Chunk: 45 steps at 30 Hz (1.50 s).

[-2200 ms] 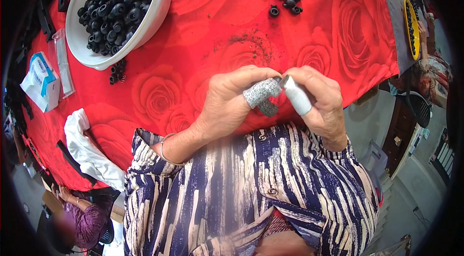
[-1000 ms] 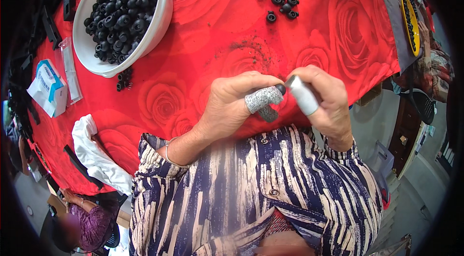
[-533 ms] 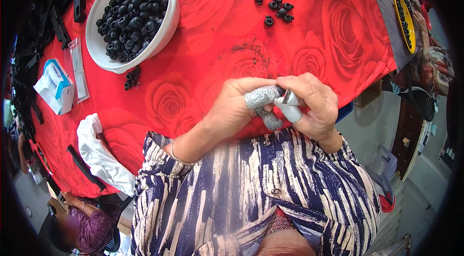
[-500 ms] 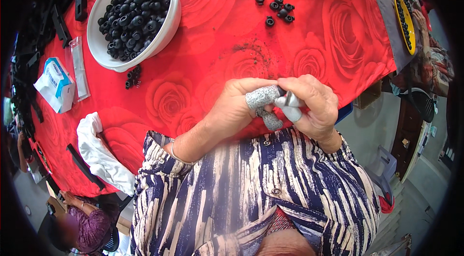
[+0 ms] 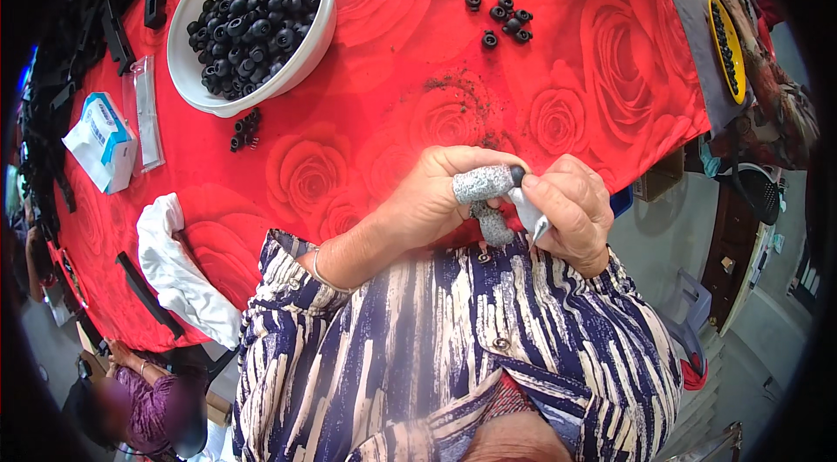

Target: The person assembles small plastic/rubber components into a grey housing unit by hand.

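Note:
My left hand (image 5: 425, 199) is closed in a pinch on a small black rounded part (image 5: 517, 175), the same look as those in the bowl. Speckled grey wrapping covers two of its fingers. Close against it, my right hand (image 5: 571, 211) is also closed, its thumb by the black part. A small silver metal tool (image 5: 540, 227) sticks out below its fingers; its exact kind is hidden. Pale grey wrapping shows on a right finger. Dark crumbs (image 5: 458, 96) lie scattered on the red cloth beyond my hands.
A white bowl (image 5: 324, 44) heaped with black parts stands at far left. Loose black parts (image 5: 501, 17) lie beyond my hands, others (image 5: 246, 129) beside the bowl. A white cloth (image 5: 179, 279), a box (image 5: 100, 144) and black strips (image 5: 148, 296) lie left. Co-workers sit at both sides.
The silver tool has swung from beside the black part to point down toward me. My right thumb has shifted, and more of the black part shows at my left fingertips.

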Each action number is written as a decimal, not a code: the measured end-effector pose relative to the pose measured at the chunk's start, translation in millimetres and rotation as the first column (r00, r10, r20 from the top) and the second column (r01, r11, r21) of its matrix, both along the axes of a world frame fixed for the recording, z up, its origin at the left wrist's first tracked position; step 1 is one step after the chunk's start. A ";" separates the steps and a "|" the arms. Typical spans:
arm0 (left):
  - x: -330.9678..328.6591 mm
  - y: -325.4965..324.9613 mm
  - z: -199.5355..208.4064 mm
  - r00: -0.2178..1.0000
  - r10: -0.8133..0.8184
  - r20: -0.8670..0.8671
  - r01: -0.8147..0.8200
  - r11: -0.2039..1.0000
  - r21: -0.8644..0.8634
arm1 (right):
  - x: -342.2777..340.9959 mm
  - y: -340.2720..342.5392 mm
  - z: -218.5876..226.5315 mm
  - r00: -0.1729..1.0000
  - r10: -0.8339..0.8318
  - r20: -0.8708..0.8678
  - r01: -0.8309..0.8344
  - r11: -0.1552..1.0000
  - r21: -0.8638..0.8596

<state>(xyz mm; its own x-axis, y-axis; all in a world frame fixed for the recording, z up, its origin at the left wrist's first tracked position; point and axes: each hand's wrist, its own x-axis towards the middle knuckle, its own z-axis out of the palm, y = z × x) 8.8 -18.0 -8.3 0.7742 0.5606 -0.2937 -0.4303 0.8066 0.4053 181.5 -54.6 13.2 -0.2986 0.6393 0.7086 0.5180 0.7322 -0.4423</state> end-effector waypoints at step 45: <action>-7.3 18.3 -14.0 0.938 0.069 0.340 -0.050 0.997 -0.062 | -20.2 29.2 17.3 0.922 -0.041 -0.385 -0.176 0.842 -0.510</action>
